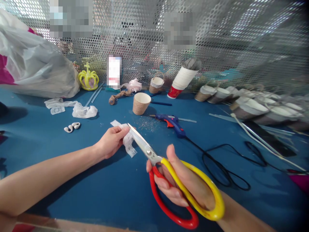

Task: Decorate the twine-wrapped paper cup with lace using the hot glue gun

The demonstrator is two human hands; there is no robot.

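Observation:
Between the thumb and fingers of my left hand [109,140] a short strip of white lace ribbon [129,144] is pinched, one end hanging down. My right hand [178,180] grips a pair of scissors [147,148] with one red and one yellow handle. The blades look nearly closed, and their tips lie at the lace beside my left thumb. Beyond both hands a twine-wrapped paper cup [141,103] stands upright on the blue table. To the right of that cup lies a blue glue gun [171,124], its nozzle pointing left.
More lace ribbon [84,110] and earbuds [72,127] lie on the left. Behind are a plastic bag [36,64], a yellow crown [88,79], a phone [114,71], twine [118,96] and leaning stacked cups [183,79]. Small baskets [251,108] and a black cable [224,174] occupy the right.

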